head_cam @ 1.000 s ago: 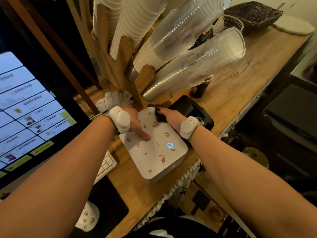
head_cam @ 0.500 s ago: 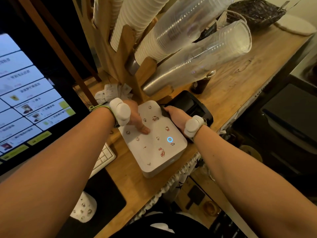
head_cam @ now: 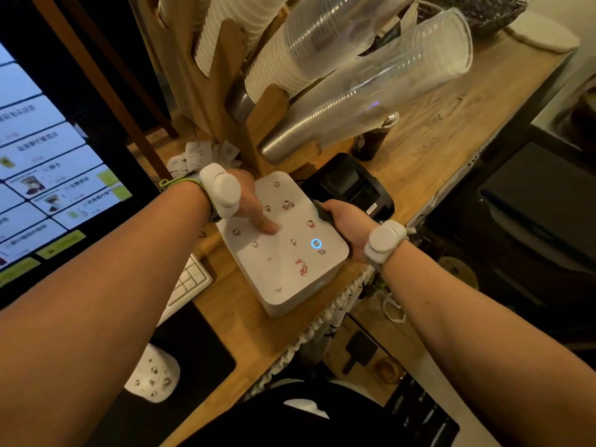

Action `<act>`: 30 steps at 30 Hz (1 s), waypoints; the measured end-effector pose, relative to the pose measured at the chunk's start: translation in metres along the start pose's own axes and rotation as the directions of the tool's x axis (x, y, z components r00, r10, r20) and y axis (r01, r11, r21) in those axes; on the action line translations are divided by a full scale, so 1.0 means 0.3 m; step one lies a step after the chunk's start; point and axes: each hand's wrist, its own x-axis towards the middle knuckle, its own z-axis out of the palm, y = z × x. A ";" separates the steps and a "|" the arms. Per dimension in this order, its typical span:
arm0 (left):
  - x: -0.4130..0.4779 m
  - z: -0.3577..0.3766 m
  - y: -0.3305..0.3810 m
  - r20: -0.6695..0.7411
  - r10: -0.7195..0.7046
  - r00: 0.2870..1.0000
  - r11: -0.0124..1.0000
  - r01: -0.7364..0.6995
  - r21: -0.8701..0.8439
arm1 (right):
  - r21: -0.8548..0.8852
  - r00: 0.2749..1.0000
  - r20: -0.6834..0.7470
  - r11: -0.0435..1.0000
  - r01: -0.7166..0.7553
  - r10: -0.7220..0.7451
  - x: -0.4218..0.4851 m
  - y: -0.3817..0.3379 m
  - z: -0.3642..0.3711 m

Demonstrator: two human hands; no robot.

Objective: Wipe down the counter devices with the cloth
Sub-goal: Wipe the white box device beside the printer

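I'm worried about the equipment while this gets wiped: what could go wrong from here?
The white sticker-covered box sits near the edge of the wooden counter, so a sideways push from the right hand, gripping the dark cloth, might slide it off. Its lit blue ring button could get pressed. The slanted clear plastic cups overhang close above.

Both arms out fwd, white bands on wrists. Left hand [head_cam: 248,201] palm down, thumb pressed flat. Right hand [head_cam: 346,221] curled, fingers closed round sth dark.

stacked cups [head_cam: 371,101] | wooden rack [head_cam: 206,91] | wicker basket [head_cam: 480,11] | keyboard [head_cam: 190,279]
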 end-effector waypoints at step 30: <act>-0.023 0.023 -0.022 -0.005 0.091 0.996 0.991 -0.091 -0.100 | -0.791 0.753 -0.230 0.569 0.224 -0.616 -0.207 0.171 0.181</act>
